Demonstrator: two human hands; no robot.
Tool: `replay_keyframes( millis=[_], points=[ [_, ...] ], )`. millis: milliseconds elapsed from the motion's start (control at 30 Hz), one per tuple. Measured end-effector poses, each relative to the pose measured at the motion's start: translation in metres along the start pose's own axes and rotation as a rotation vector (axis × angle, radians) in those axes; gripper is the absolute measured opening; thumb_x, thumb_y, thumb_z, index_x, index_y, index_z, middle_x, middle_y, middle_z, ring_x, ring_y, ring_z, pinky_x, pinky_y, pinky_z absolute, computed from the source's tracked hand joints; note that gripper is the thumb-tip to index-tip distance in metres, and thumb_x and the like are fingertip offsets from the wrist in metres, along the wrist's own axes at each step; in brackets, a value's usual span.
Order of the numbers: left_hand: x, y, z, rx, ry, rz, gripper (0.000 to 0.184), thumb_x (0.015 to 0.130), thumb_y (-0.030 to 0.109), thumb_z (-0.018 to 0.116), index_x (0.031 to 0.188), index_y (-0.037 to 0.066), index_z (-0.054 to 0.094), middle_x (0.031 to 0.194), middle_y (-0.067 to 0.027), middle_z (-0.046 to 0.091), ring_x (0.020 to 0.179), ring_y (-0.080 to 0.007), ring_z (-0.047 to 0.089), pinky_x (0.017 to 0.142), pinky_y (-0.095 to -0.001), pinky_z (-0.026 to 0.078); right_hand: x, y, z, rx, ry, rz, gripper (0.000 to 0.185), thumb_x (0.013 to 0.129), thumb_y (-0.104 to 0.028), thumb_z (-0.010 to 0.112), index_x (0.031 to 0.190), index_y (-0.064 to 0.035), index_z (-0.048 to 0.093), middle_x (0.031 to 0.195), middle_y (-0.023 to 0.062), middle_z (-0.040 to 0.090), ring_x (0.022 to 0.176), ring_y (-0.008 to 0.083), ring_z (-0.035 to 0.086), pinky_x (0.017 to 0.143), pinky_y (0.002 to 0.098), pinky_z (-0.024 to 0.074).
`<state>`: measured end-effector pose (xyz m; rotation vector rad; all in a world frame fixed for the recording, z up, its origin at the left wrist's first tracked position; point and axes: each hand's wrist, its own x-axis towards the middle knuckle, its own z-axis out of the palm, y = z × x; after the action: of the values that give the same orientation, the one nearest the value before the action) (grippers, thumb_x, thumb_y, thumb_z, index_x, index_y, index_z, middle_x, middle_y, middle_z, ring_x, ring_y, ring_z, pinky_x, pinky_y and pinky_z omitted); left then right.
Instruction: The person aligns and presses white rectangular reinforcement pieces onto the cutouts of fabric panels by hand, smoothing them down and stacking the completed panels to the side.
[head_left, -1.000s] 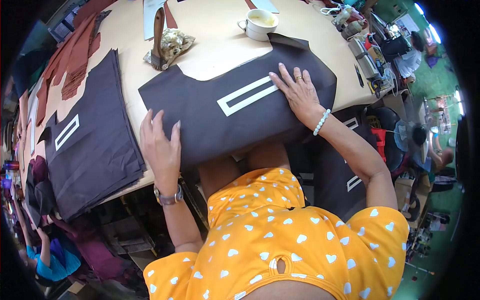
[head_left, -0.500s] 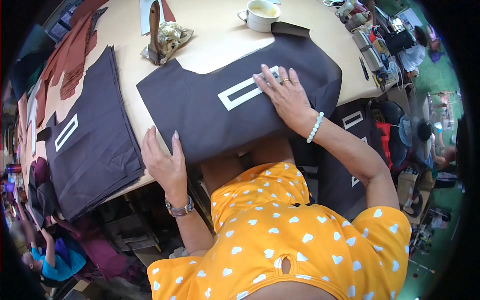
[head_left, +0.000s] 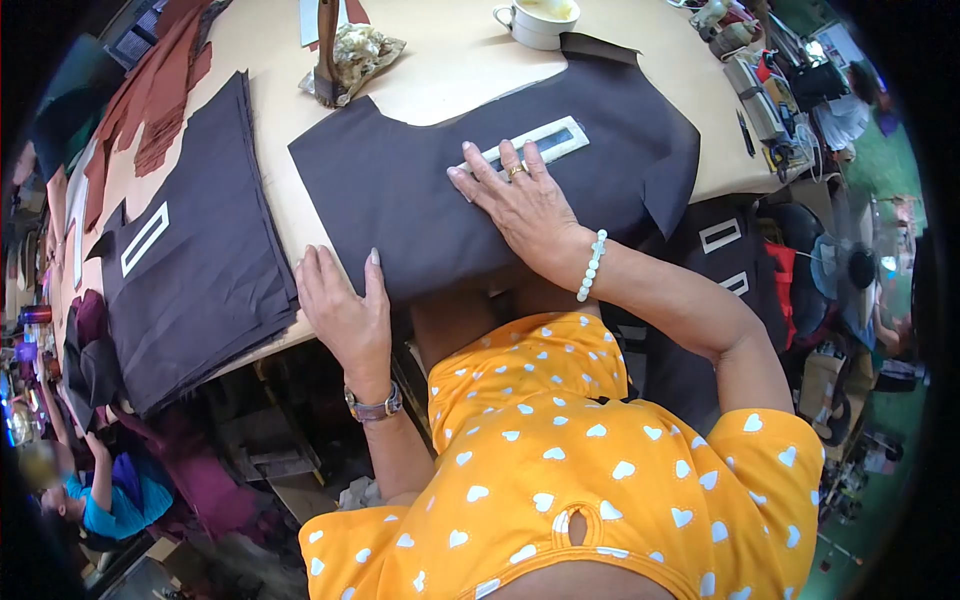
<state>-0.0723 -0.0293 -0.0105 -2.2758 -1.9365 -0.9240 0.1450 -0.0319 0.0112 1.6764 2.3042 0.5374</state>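
A dark fabric piece (head_left: 400, 210) lies at the table's near edge. On it is a white rectangular frame (head_left: 568, 138) with a slot in its middle. My right hand (head_left: 520, 205) rests over the left part of this frame, fingers spread, covering some of it. At the fabric's lower left edge lies my left hand (head_left: 348, 315), its fingers and thumb apart, touching the edge and holding nothing. Left of it is a stack of dark fabric pieces (head_left: 200, 250), the top one bearing another white frame (head_left: 146, 240).
A brush (head_left: 326, 60) stands by a crumpled lump (head_left: 362, 58) at the back, with a white cup (head_left: 538, 28) farther right. Rust-coloured fabric (head_left: 150, 100) lies at the far left. Tools and boxes (head_left: 755, 98) line the right edge. Another person (head_left: 125, 500) is at lower left.
My right hand has slid left along the white frame, uncovering its right end and covering its left part. My left hand has moved slightly down at the fabric's edge. The camera view has shifted a little.
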Motion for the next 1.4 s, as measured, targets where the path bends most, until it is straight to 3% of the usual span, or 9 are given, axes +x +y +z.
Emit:
replay_keyframes(
  millis=[300, 433, 567, 700, 833, 867, 1033, 1167, 1400],
  points=[
    [0.001, 0.004, 0.002, -0.073, -0.009, -0.029, 0.035, 0.079, 0.019, 0.064, 0.104, -0.004, 0.058, 0.113, -0.0201, 0.054, 0.109, -0.0352, 0.047, 0.094, -0.0433, 0.035, -0.002, 0.049, 0.013, 0.818, 0.07, -0.173, 0.064, 0.072, 0.003, 0.047, 0.13, -0.0225, 0.046, 0.144, 0.0164, 0.023, 0.131, 0.0417, 0.02, 0.105, 0.0592, 0.0115],
    [0.008, 0.01, -0.001, -0.155, -0.013, -0.032, 0.022, 0.078, 0.012, 0.065, 0.092, -0.004, 0.058, 0.096, -0.0145, 0.059, 0.09, -0.0287, 0.055, 0.08, -0.0381, 0.041, -0.006, 0.112, 0.045, 0.718, 0.524, 0.22, 0.058, 0.07, -0.001, 0.05, 0.127, -0.0124, 0.047, 0.134, 0.0194, 0.036, 0.125, 0.0383, 0.031, 0.1, 0.0563, 0.0229],
    [0.018, 0.027, -0.009, -0.396, -0.065, -0.332, 0.015, 0.08, 0.009, 0.064, 0.086, -0.003, 0.056, 0.073, -0.0089, 0.058, 0.065, -0.017, 0.053, 0.064, -0.0299, 0.043, -0.02, 0.179, 0.097, 0.428, 0.357, 0.803, 0.069, 0.072, -0.011, 0.056, 0.135, -0.0014, 0.028, 0.132, 0.0192, 0.037, 0.12, 0.0352, 0.036, 0.093, 0.0523, 0.0315],
    [0.031, 0.015, 0.001, -0.877, -0.055, -0.479, 0.044, 0.084, 0.008, 0.06, 0.124, 0.0, 0.042, 0.057, 0.0062, 0.044, 0.05, -0.0013, 0.031, 0.047, -0.022, 0.026, -0.013, 0.204, 0.121, 0.613, 0.268, 0.958, 0.078, 0.073, -0.02, 0.063, 0.136, 0.0021, 0.024, 0.108, 0.0223, 0.057, 0.1, 0.0367, 0.054, 0.087, 0.0463, 0.0408],
    [0.058, 0.02, 0.004, -1.178, -0.136, -0.442, 0.067, 0.079, -0.002, 0.061, 0.138, 0.001, 0.028, 0.124, -0.0133, 0.048, 0.102, -0.0153, 0.052, 0.084, -0.0246, 0.043, 0.011, 0.21, 0.132, 0.771, 0.447, 0.953, 0.071, 0.073, -0.016, 0.063, 0.134, -0.001, 0.03, 0.094, 0.0225, 0.062, 0.088, 0.0378, 0.06, 0.081, 0.0428, 0.0457],
    [0.063, 0.023, -0.002, -1.285, -0.26, -0.504, 0.073, 0.075, -0.006, 0.06, 0.139, 0.001, 0.026, 0.146, -0.014, 0.019, 0.13, -0.0206, 0.029, 0.104, -0.0299, 0.028, 0.015, 0.212, 0.132, 0.889, 0.488, 0.928, 0.064, 0.074, -0.012, 0.06, 0.132, -0.0032, 0.034, 0.093, 0.0212, 0.063, 0.087, 0.0378, 0.06, 0.081, 0.0436, 0.0459],
    [0.073, 0.029, -0.017, -1.127, -0.123, -0.203, 0.063, 0.073, -0.007, 0.055, 0.133, -0.002, 0.038, 0.139, -0.0133, 0.037, 0.128, -0.0183, 0.033, 0.104, -0.0273, 0.025, 0.006, 0.211, 0.105, 0.894, 0.796, 0.942, 0.055, 0.077, -0.005, 0.055, 0.13, -0.0018, 0.038, 0.086, 0.0227, 0.063, 0.08, 0.0365, 0.062, 0.074, 0.0426, 0.0467],
    [0.061, 0.046, -0.053, -0.855, -0.36, -0.139, 0.052, 0.073, -0.001, 0.051, 0.124, 0.001, 0.052, 0.087, 0.0006, 0.056, 0.069, -0.0055, 0.042, 0.067, -0.0185, 0.037, -0.061, 0.205, 0.089, 0.831, 0.856, 1.039, 0.056, 0.08, -0.003, 0.053, 0.133, -0.0022, 0.035, 0.078, 0.0219, 0.062, 0.073, 0.0352, 0.062, 0.066, 0.0398, 0.0455],
    [0.01, 0.118, -0.029, -1.061, -0.975, 0.144, 0.059, 0.071, 0.0, 0.056, 0.129, -0.004, 0.043, 0.131, -0.0141, 0.048, 0.122, -0.0201, 0.043, 0.104, -0.0306, 0.026, -0.286, 0.168, 0.107, 0.628, 0.71, 1.402, 0.062, 0.081, -0.004, 0.055, 0.137, -0.0098, 0.03, 0.086, 0.0226, 0.061, 0.08, 0.0395, 0.06, 0.067, 0.0447, 0.0445]
  ],
)
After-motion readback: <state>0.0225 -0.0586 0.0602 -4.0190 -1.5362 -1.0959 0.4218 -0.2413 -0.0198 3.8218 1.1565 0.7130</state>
